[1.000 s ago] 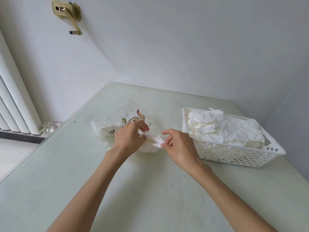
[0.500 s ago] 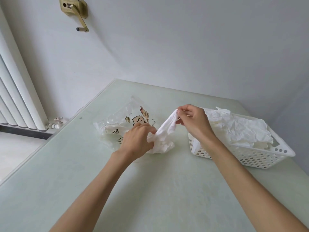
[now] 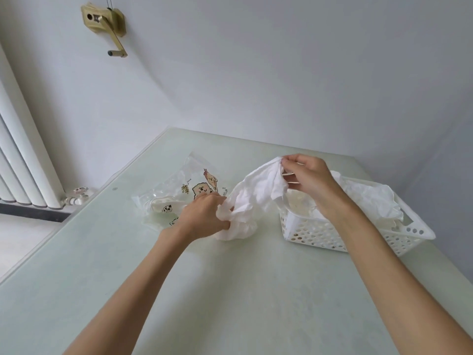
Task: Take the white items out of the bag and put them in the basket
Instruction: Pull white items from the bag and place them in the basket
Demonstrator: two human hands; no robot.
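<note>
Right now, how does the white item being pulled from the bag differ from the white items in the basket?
The white item is pinched at its top by the right hand and gripped low by the left hand, stretched above the table; the white items in the basket lie loose and unheld inside the basket. It sits beside the bag, not in the basket. Both look crumpled and white.

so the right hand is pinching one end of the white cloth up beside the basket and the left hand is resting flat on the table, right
Not quite. In the head view the left hand is not flat on the table: it grips the bunched lower end of the white cloth at the mouth of the bag. The rest holds: the right hand pinches the cloth's upper end beside the basket.
</note>
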